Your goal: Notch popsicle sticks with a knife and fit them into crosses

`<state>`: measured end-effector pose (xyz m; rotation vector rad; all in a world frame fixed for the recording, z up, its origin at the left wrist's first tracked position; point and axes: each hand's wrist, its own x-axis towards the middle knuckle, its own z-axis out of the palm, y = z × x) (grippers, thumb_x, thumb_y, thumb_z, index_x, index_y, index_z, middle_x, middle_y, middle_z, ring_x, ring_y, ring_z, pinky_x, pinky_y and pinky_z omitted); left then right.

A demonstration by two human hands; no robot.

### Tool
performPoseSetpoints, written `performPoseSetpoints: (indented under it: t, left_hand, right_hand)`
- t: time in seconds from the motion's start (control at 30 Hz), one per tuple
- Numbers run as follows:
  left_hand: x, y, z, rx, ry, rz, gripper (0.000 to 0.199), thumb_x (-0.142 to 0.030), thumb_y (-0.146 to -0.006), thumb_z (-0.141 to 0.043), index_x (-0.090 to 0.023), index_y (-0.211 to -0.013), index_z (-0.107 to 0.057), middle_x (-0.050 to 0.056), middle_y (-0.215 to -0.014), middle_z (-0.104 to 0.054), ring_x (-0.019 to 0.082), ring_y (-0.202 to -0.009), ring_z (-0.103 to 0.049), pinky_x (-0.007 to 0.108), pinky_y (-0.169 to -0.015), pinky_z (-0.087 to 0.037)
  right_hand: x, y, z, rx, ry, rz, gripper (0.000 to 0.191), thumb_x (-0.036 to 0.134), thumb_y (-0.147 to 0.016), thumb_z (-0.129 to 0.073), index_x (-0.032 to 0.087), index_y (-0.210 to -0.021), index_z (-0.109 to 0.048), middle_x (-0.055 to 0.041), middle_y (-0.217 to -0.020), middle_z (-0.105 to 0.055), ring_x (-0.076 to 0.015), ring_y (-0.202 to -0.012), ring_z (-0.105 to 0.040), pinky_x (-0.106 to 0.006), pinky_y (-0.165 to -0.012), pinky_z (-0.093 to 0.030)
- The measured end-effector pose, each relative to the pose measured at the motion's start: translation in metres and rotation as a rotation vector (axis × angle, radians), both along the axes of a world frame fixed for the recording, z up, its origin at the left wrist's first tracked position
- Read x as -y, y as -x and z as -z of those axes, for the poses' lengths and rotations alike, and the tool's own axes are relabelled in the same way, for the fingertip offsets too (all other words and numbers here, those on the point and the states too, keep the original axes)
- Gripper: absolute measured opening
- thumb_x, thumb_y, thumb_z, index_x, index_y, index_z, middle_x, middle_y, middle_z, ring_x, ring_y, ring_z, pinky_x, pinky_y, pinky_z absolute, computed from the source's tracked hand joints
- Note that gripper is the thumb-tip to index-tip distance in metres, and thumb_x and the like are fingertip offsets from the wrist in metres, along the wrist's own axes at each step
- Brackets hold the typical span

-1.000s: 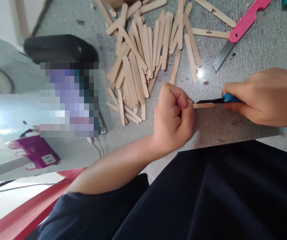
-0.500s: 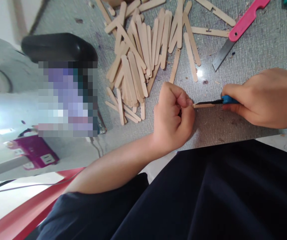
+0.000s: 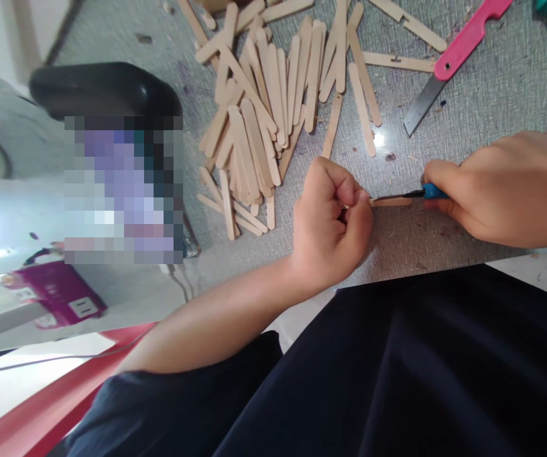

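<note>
My left hand (image 3: 330, 222) is closed in a fist, pinching a wooden craft stick (image 3: 394, 202) whose bare end sticks out to the right. Fingers wrap the rest of the stick and hide it. In my right hand (image 3: 497, 190) is a blue-handled knife (image 3: 412, 194), gripped between thumb and fingers. Its thin dark blade lies along the stick's upper edge, with the tip close to my left fingertips. Most of the handle is hidden in the palm.
Beyond my left hand lies a heap of craft sticks (image 3: 273, 89). A pink-handled cutter (image 3: 464, 38) rests at the upper right near a notched stick (image 3: 409, 24). A dark rounded object (image 3: 106, 89) and a purple socket block (image 3: 59, 292) are on the left.
The blade tip has shifted very slightly towards my left fingers along the stick. Both grips stay the same, and the view has moved a little.
</note>
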<state>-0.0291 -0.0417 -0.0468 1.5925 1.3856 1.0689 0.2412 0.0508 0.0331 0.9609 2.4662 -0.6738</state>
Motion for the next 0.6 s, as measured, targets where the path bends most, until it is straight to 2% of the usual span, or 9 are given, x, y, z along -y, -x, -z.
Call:
performPoseSetpoints:
  t: [0.1, 0.23, 0.33, 0.5, 0.6]
  left_hand:
    - [-0.001, -0.006, 0.000, 0.030, -0.102, -0.033, 0.029, -0.042, -0.117, -0.063, -0.030, -0.101, -0.042, -0.003, -0.082, -0.049, 0.013, -0.061, -0.043, 0.034, -0.055, -0.039]
    - [-0.002, -0.006, 0.001, 0.017, -0.101, -0.041, 0.033, -0.049, -0.119, -0.057, -0.030, -0.100, -0.039, -0.002, -0.083, -0.050, 0.015, -0.063, -0.048, 0.036, -0.058, -0.046]
    - [-0.002, -0.006, 0.001, 0.018, -0.113, -0.054, 0.034, -0.050, -0.120, -0.053, -0.030, -0.099, -0.036, -0.003, -0.082, -0.046, 0.014, -0.060, -0.045, 0.036, -0.057, -0.044]
    - [-0.001, -0.008, 0.001, 0.051, -0.141, -0.053, 0.033, -0.048, -0.121, -0.053, -0.030, -0.099, -0.035, -0.004, -0.081, -0.039, 0.014, -0.059, -0.040, 0.035, -0.054, -0.038]
    - [0.000, -0.005, 0.005, 0.051, -0.136, -0.055, 0.033, -0.052, -0.121, -0.053, -0.030, -0.101, -0.037, -0.003, -0.083, -0.043, 0.015, -0.060, -0.041, 0.036, -0.056, -0.040]
  right_hand:
    - [-0.002, 0.002, -0.003, 0.014, 0.026, 0.013, 0.029, 0.046, -0.115, -0.056, 0.026, -0.114, -0.076, 0.0003, -0.057, -0.058, -0.0193, -0.048, -0.040, -0.040, -0.065, -0.025]
    - [-0.007, 0.008, -0.005, 0.059, 0.084, 0.068, 0.030, 0.050, -0.114, -0.059, 0.027, -0.112, -0.077, 0.0006, -0.056, -0.053, -0.0211, -0.049, -0.044, -0.040, -0.066, -0.028]
    - [-0.010, 0.009, -0.005, 0.079, 0.124, 0.083, 0.031, 0.053, -0.114, -0.060, 0.028, -0.115, -0.078, -0.0003, -0.058, -0.056, -0.0234, -0.051, -0.048, -0.041, -0.068, -0.031]
    - [-0.009, 0.013, -0.009, 0.113, 0.114, 0.032, 0.034, 0.052, -0.117, -0.053, 0.025, -0.115, -0.074, -0.0008, -0.060, -0.057, -0.0218, -0.050, -0.041, -0.040, -0.065, -0.026]
    - [-0.010, 0.020, -0.014, 0.149, 0.103, 0.005, 0.033, 0.046, -0.118, -0.050, 0.024, -0.114, -0.074, -0.0014, -0.062, -0.058, -0.0215, -0.051, -0.038, -0.040, -0.064, -0.024]
